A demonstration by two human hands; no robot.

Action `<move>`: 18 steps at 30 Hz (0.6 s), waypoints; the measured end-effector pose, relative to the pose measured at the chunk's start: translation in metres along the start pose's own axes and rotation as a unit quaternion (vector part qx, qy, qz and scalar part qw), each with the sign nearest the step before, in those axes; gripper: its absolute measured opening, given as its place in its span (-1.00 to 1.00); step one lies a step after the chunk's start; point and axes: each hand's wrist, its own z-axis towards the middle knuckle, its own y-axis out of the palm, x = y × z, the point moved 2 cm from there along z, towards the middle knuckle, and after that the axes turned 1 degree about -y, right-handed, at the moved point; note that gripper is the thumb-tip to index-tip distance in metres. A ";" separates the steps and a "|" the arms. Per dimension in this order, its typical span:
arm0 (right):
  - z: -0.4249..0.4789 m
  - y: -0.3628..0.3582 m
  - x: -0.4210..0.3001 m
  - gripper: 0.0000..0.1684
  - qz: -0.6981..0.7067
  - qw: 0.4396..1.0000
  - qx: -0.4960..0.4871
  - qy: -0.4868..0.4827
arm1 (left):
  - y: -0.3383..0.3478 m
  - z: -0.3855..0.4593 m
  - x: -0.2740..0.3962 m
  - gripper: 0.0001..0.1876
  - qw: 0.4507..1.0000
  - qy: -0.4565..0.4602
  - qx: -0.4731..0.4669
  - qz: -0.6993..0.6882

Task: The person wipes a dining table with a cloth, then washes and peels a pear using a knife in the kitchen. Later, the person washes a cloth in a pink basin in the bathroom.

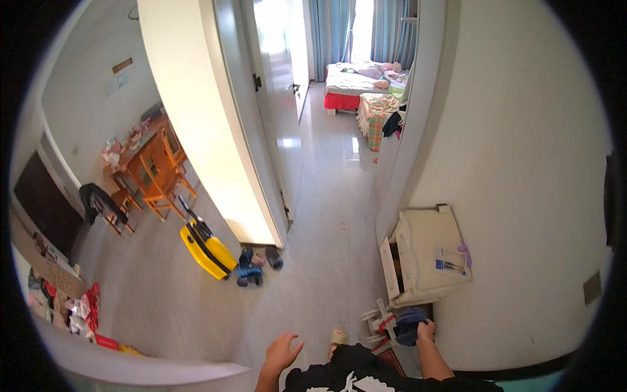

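Note:
My right hand (426,332) grips a dark blue cloth (410,326), perhaps a garment, low beside the wall. Close to it stands a cream cabinet (433,245) with its front drawer (390,272) partly pulled out. A packaged item (450,261) bearing print and a purple cloth strip (465,252) lie on the cabinet's top. Left of the blue cloth is a white object with red parts (381,323), whose kind I cannot tell. My left hand (282,350) hangs over the floor with fingers apart and holds nothing.
A yellow suitcase (208,250) with its handle raised stands left of the doorway, near several slippers (251,272). Beyond an opened door (277,98) is a bedroom with a bed (352,88). Wooden chairs (161,183) surround a table at left. Clothes and boxes (73,308) lie lower left.

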 end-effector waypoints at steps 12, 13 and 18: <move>-0.003 0.007 -0.052 -0.50 0.343 0.932 -0.116 0.018 | -0.065 0.130 0.017 -0.65 0.986 0.108 -0.037 0.119; -0.016 0.003 -0.041 -0.47 0.366 0.925 -0.095 0.026 | -0.062 0.141 0.018 -0.65 0.980 0.141 -0.046 0.135; -0.040 -0.030 0.102 -0.43 0.324 0.930 0.059 0.162 | -0.047 0.188 0.034 -0.66 0.952 0.259 -0.090 0.135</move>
